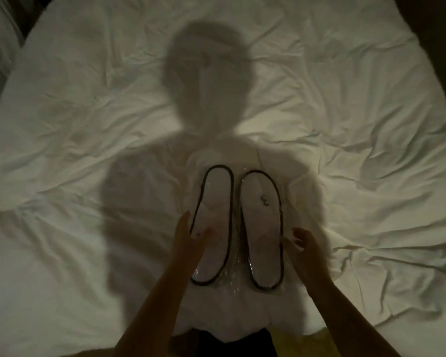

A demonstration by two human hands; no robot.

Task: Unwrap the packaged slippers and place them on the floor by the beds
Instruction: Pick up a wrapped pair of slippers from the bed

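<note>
The rumpled white bed (345, 124) fills the view, with the person's shadow (204, 86) lying across it. The packaged slippers (263, 228) lie flat on the bedding between the two hands, still sealed in clear wrap (236, 282) and not yet on the floor.

The left hand (188, 235) reaches in with its fingers (184, 217) straight and close together. They lie along the outer rim of the left slipper (214, 202), and the thumb rests on top of it. The right hand (301, 243) sits at the outer rim of the other slipper, fingers (298, 231) loosely curled. In this dim light I cannot tell whether they pinch the film or only touch it.

The film looks thin and slick. A grip on plastic alone could slip or tear it unevenly, and a hard pull could fling a slipper off the near edge of the bed just behind the wrists.

The slippers lie side by side. Their long axes run straight away from the fingertips towards the far side of the bed, spreading slightly apart at the near ends. Toe and heel cannot be told apart. A small dark mark (265, 201) sits beyond the right fingertips.
</note>
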